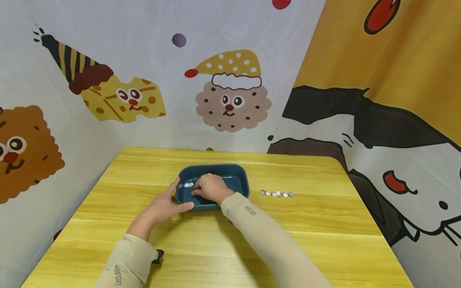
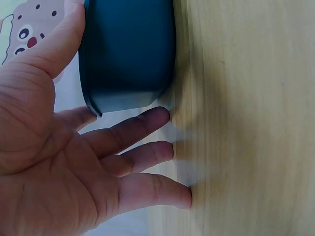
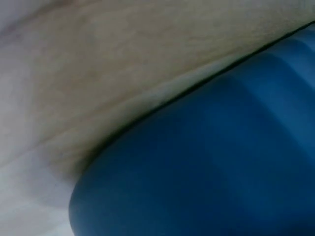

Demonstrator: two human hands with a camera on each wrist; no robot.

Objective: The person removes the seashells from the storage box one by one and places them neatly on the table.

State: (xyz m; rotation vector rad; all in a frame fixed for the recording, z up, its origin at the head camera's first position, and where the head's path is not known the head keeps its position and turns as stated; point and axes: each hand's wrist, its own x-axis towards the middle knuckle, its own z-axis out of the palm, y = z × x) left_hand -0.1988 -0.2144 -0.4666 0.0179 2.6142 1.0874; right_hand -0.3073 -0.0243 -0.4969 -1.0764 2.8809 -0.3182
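A dark blue rectangular box (image 1: 235, 205) stands on the wooden table. My left hand (image 1: 160, 207) is at its left near corner, thumb and index finger touching the rim with the fingers spread. In the left wrist view, the other fingers of the left hand (image 2: 93, 157) reach down to the tabletop beside the box wall (image 2: 130, 54). My right hand (image 1: 210, 188) reaches into the box with bent fingers; whether they pinch anything is hidden. Several small white pebble-like pieces (image 1: 189, 185) lie inside, left of those fingers. The right wrist view shows only the blue box's outer wall (image 3: 197, 162) and the tabletop.
To the right of the box, a short row of small white and purple pieces (image 1: 277, 194) lies on the wooden table (image 1: 309, 232). Cartoon-printed curtains (image 1: 144, 40) hang behind and at both sides. A dark strap piece (image 1: 158, 256) sits at the left cuff.
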